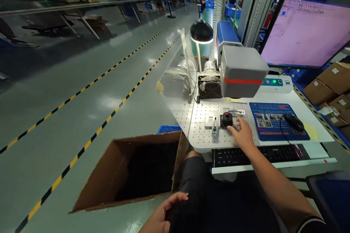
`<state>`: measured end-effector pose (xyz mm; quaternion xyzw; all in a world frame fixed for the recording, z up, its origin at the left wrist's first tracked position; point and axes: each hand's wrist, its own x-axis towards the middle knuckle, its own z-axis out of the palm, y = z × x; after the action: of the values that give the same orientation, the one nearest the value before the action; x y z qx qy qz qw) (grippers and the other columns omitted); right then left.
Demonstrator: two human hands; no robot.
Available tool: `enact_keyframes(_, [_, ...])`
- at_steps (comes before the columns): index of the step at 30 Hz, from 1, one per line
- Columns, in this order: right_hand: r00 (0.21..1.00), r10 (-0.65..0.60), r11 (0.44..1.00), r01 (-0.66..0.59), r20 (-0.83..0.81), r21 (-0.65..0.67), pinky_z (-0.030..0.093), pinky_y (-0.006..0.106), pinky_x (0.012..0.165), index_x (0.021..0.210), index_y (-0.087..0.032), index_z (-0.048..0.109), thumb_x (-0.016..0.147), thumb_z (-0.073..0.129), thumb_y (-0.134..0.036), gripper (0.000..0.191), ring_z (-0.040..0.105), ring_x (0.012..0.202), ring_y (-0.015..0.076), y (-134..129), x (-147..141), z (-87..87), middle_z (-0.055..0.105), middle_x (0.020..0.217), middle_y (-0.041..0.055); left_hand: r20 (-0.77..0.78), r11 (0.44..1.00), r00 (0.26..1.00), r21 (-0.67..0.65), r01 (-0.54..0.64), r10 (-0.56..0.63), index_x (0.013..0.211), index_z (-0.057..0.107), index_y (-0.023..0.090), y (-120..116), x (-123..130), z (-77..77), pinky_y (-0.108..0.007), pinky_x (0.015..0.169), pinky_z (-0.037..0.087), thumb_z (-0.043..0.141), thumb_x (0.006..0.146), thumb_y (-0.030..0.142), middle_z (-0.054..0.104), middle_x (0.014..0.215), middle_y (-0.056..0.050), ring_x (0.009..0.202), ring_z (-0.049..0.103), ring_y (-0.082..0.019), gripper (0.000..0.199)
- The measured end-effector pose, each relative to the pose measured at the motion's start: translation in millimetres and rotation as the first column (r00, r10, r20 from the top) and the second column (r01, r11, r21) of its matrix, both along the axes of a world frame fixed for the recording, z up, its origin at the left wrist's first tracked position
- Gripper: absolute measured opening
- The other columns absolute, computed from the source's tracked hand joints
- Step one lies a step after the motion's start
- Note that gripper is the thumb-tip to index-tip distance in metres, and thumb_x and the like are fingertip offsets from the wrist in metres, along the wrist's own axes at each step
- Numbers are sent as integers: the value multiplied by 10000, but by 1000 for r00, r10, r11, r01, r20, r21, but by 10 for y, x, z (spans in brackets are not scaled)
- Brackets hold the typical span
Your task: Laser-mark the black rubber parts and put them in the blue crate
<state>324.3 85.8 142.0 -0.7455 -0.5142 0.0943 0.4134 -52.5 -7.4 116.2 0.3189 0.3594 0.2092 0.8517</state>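
Observation:
A small black part with a round top sits on the perforated metal plate, with a red light spot on it. My right hand is at its right side, thumb and fingers parted around its near right edge. Whether the fingertips touch the part I cannot tell. Slotted metal stop brackets lie beside and behind the part. Low at the front, my left hand hovers by my lap, fingers loosely bent, with nothing visible in it. The grey marking-machine head with a red stripe hangs above the plate.
Left of the bench stands an open cardboard box with dark contents. A mouse rests on a blue mat; below is a keyboard. Behind are a fan, a lit black lamp and a monitor.

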Motion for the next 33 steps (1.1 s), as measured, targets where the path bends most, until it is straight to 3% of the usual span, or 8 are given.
enact_keyframes(5, [994,101,989,-104,37,104,519,445,957,1196,-216,631,935,520,-319,301,650,1036,253,-920,69,-11,691,1129,103,-8,988,989,-65,144,-144,957,680,231,-116,293,53,-263,709,469,940,525,355,606,1075,-49,848,569,-197,519])
enact_keyframes(8, [981,186,981,-189,62,44,549,429,932,1141,-249,668,938,476,-226,280,671,1030,240,-1368,27,-202,719,1085,71,-16,972,976,-98,213,-215,926,679,215,-141,463,0,-255,703,479,929,537,256,605,1008,-52,787,561,-170,464])
enact_keyframes(11, [966,239,969,-244,100,48,561,435,919,1189,-249,658,920,452,-148,353,672,1035,235,-1545,-19,-414,721,1102,67,22,958,968,-139,251,-251,917,675,208,-134,581,-38,-225,620,455,911,536,194,592,1002,-54,709,531,-134,448])
enact_keyframes(14, [954,261,960,-272,147,65,563,453,920,1221,-230,644,906,429,-97,404,670,1041,237,-1544,-30,-549,718,1112,80,83,959,965,-121,257,-249,908,687,204,-124,645,-6,-209,637,455,915,463,133,585,1009,-44,754,541,-139,505])
enact_keyframes(19, [943,275,956,-288,186,51,576,462,886,1252,-207,625,904,421,-75,426,666,1040,251,-1523,-15,-634,710,1116,100,30,972,979,-118,203,-201,904,702,179,-153,666,133,-194,666,454,891,457,55,606,1044,-66,835,561,-156,501])
enact_keyframes(22, [944,274,951,-294,185,90,569,458,897,1241,-214,617,916,445,-86,389,661,1042,245,-1531,-2,-618,709,1107,91,30,973,984,-151,175,-173,894,696,167,-193,643,123,-189,621,441,877,485,43,615,994,-57,727,541,-116,464])
enact_keyframes(27, [954,243,957,-266,177,119,548,461,919,1213,-234,612,938,475,-133,323,656,1047,246,-1384,62,-420,706,1108,86,36,975,991,-182,132,-127,897,668,166,-260,599,-13,-191,565,419,858,545,79,617,914,-39,653,525,-103,409])
enact_keyframes(33, [971,190,969,-209,147,135,514,442,942,1150,-207,620,931,492,-218,254,645,1026,243,-830,146,-78,693,1093,91,36,969,991,-208,134,-130,876,645,194,-256,609,-23,-174,508,341,879,539,96,581,794,19,584,456,-74,422])
